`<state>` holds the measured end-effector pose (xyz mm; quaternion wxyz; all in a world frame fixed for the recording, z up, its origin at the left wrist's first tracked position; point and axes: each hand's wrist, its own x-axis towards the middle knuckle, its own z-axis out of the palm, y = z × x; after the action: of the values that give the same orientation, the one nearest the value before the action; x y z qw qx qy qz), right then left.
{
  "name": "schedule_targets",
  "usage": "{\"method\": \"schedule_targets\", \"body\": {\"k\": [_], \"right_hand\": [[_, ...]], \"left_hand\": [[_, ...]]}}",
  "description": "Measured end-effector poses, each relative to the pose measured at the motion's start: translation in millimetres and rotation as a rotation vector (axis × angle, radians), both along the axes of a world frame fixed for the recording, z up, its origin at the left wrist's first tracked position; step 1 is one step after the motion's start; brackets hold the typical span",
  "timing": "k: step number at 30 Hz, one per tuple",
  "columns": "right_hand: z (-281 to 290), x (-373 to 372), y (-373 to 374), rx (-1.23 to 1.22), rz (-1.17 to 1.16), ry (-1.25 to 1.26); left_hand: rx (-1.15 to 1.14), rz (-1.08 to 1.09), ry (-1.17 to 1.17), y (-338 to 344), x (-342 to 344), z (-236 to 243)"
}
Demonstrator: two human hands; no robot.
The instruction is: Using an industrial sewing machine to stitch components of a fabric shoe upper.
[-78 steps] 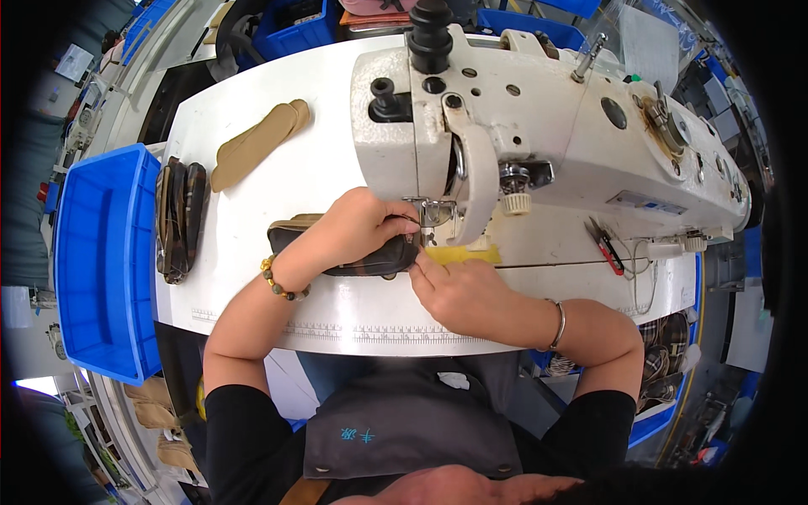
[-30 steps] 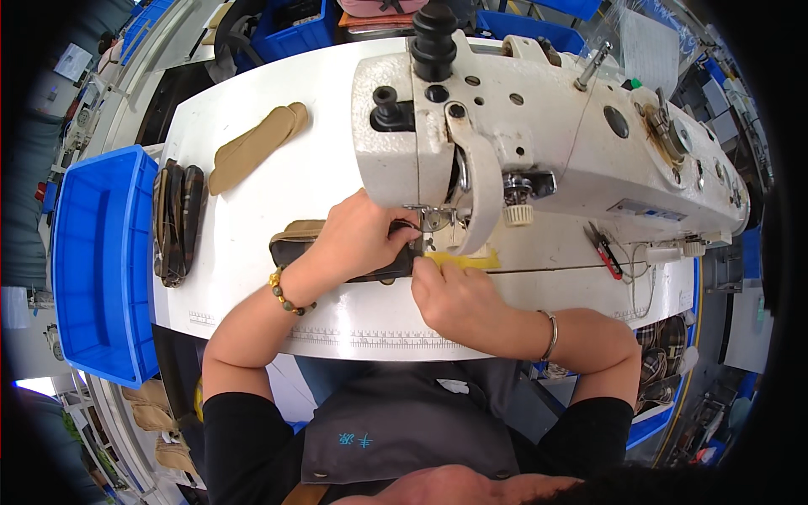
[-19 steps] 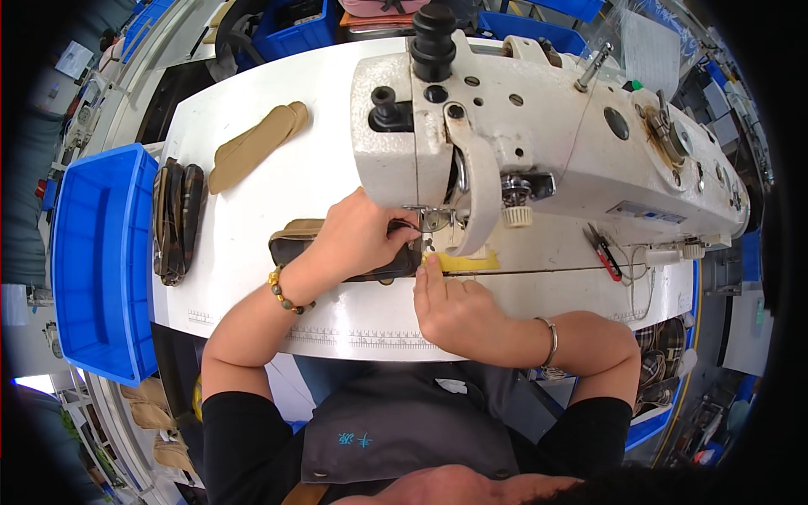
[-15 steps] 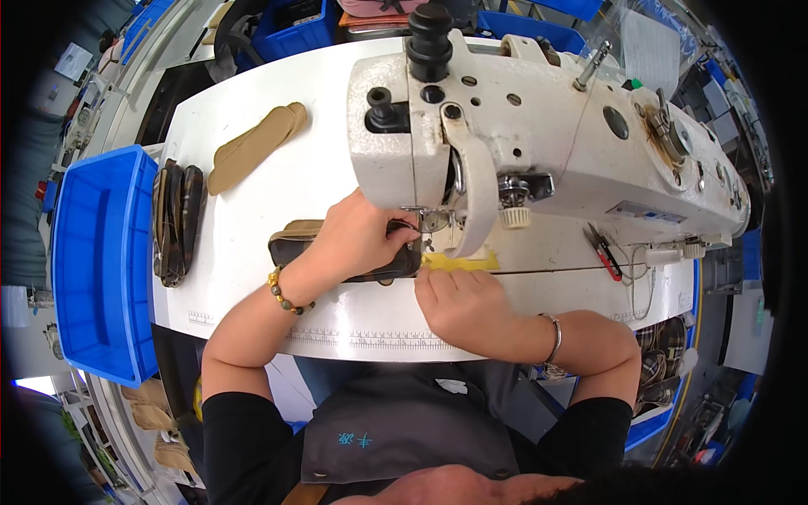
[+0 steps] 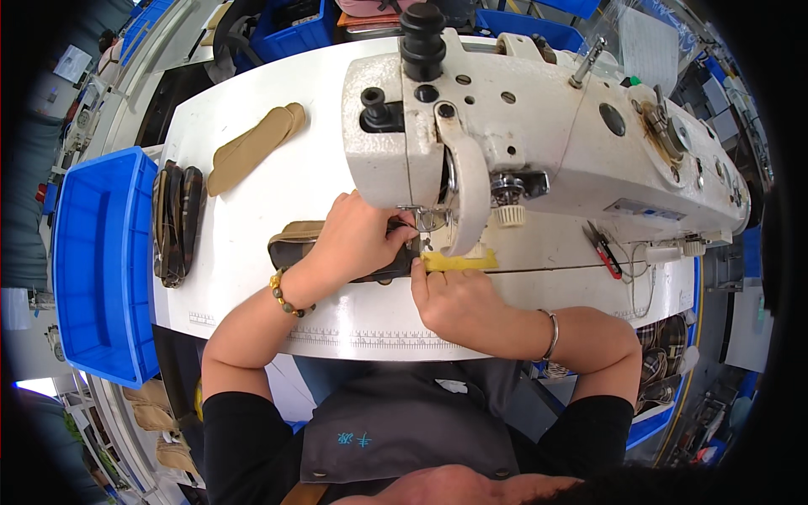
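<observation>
Under the needle area of a white sewing machine [image 5: 396,143] lies a dark shoe upper [image 5: 290,252] with a tan edge. My left hand [image 5: 353,240] lies across it, thumb and fingers pinched together on its material beside the presser foot [image 5: 429,220]. At the right end of the upper, my right hand [image 5: 459,299] has its fingers bent, with the forefinger tip at the upper's edge. A yellow strip [image 5: 461,261] sits on the machine bed just beyond those fingers. The left hand partly hides the upper.
Tan sole-shaped pieces [image 5: 252,151] lie at the far left of the white table [image 5: 252,303]. Plaid pieces [image 5: 177,223] are stacked near a blue bin [image 5: 105,269]. Red-handled thread snips [image 5: 604,251] lie on the right; plaid items [image 5: 665,362] fill a bin below.
My right hand has shifted slightly left, its forefinger now straighter against the upper's edge. The left hand keeps its pinch; the whole view has moved a little.
</observation>
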<state>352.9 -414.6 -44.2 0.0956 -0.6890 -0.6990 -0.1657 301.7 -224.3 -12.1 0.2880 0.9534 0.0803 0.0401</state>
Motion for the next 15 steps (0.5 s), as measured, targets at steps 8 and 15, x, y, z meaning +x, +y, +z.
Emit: {"method": "schedule_targets", "body": {"k": [8, 15], "right_hand": [[-10.2, 11.2, 8.8, 0.045, -0.076, -0.05], [-14.4, 27.6, 12.0, -0.072, -0.168, -0.134]], "left_hand": [[0.067, -0.074, -0.312, 18.0, 13.6, -30.4], [0.038, -0.106, -0.422, 35.3, 41.1, -45.6]]}}
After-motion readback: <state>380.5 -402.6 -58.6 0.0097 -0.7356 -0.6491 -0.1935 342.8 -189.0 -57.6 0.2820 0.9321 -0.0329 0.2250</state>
